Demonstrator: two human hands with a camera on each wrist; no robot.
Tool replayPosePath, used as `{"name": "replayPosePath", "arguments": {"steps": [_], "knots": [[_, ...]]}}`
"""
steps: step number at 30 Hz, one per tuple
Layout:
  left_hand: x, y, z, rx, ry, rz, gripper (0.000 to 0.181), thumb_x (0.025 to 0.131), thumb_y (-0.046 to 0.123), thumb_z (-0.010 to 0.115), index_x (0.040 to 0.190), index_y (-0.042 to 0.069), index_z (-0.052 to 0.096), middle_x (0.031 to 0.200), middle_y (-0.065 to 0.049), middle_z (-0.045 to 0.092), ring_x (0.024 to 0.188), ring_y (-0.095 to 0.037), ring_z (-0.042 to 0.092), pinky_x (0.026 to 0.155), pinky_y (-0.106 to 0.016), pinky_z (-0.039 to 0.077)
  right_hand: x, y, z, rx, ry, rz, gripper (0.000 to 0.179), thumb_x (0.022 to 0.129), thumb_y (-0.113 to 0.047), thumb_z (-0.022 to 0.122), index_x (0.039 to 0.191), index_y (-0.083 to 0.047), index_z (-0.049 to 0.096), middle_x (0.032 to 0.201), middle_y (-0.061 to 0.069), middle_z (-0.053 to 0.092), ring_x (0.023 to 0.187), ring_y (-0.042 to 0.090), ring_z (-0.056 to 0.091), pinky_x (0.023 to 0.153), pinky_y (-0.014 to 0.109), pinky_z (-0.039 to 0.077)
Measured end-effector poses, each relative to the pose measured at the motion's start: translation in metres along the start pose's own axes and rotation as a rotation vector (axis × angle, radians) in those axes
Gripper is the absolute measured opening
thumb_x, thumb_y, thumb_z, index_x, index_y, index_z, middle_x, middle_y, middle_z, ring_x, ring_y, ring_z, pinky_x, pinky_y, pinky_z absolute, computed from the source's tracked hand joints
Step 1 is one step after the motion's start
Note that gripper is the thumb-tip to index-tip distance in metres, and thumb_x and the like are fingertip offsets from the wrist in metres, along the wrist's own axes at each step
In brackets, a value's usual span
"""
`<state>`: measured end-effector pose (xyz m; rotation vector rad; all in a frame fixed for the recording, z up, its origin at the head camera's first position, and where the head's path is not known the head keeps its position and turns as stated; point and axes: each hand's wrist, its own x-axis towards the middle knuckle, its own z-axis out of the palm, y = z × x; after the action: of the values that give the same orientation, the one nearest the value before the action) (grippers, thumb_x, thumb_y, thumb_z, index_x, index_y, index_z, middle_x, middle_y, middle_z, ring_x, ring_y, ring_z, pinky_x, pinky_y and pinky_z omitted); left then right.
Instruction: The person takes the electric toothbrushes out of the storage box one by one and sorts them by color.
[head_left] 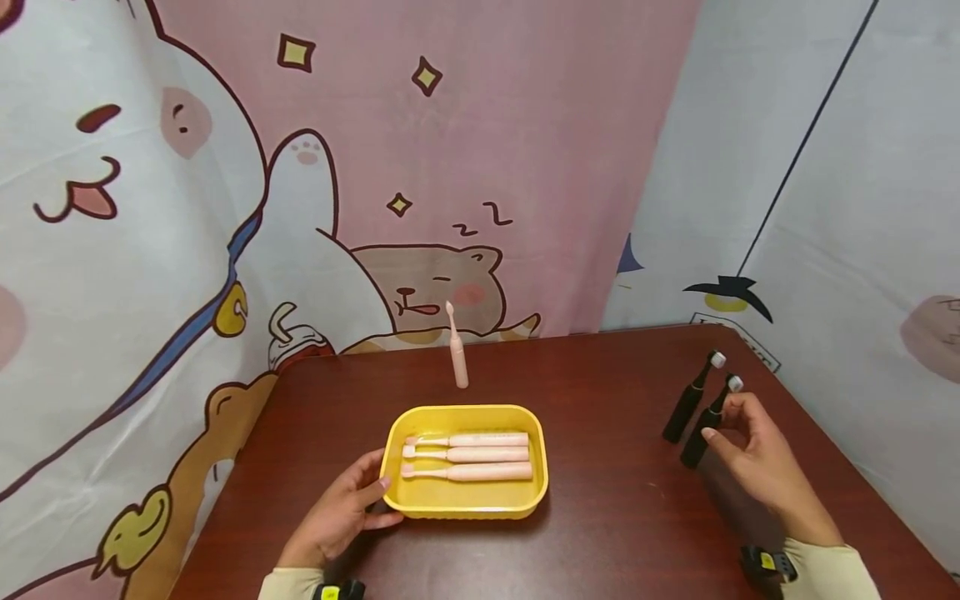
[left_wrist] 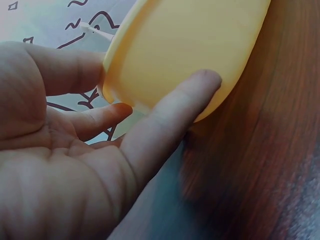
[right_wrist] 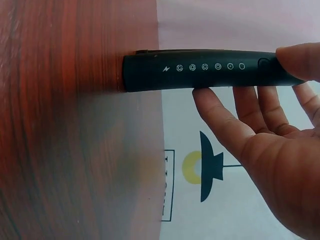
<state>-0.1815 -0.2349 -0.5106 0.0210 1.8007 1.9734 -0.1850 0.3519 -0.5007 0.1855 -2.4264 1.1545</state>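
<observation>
Head view: black toothbrush (head_left: 698,443) pinched in right hand (head_left: 765,462).

- The yellow tray (head_left: 468,496) looks like moulded plastic, smooth, with a soft satin sheen rather than a hard shine.
- The three pink toothbrushes (head_left: 487,454) in it have smooth plastic handles, close to matt.
- The standing pink toothbrush (head_left: 459,364) shows the same smooth, low-sheen plastic.
- The nearer black toothbrush (right_wrist: 150,72) is smooth dark plastic, satin, with pale markings on its handle; the farther black toothbrush (head_left: 682,414) looks similarly dull.
- The table (head_left: 600,500) is reddish-brown wood or a wood-look surface, streaky in grain and polished enough for hazy reflections.
- The backdrop (head_left: 562,125) is matt printed cloth, lightly creased.
- The cream sleeves (head_left: 828,571) are matt cloth.
</observation>
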Motion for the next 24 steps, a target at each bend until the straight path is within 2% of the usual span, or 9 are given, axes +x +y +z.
{"name": "replayPosePath", "arguments": {"steps": [10,17,24], "knots": [[-0.0011,-0.0014,0.0003,-0.003,-0.001,0.006,0.062,0.114,0.015,0.047,0.166,0.002,0.016,0.164,-0.032,0.027,0.127,-0.03,0.064,0.094,-0.054,0.062,-0.0022,0.0005,-0.0011,0.005,-0.008,-0.007,0.037,0.094,0.01,0.07,0.12,0.003,0.045,0.107,0.008,0.048,0.099,-0.003,0.047,0.08,0.006,0.035],[-0.0019,-0.0007,0.002,-0.007,-0.004,0.011,0.063,0.114,0.015,0.048,0.166,0.001,0.015,0.164,-0.032,0.027,0.127,-0.03,0.064,0.094,-0.054,0.062,-0.0037,-0.0013,-0.0007,0.015,-0.014,0.004,0.035,0.095,0.009,0.069,0.12,0.003,0.045,0.108,0.008,0.051,0.099,-0.006,0.048,0.08,0.006,0.041],[-0.0023,-0.0008,0.0025,-0.005,0.005,0.011,0.063,0.113,0.016,0.049,0.165,0.001,0.017,0.164,-0.032,0.027,0.127,-0.03,0.064,0.094,-0.054,0.062,-0.0048,-0.0025,-0.001,0.004,-0.023,0.018,0.036,0.095,0.009,0.069,0.121,0.004,0.044,0.111,0.01,0.052,0.1,-0.008,0.047,0.08,0.003,0.039]]}}
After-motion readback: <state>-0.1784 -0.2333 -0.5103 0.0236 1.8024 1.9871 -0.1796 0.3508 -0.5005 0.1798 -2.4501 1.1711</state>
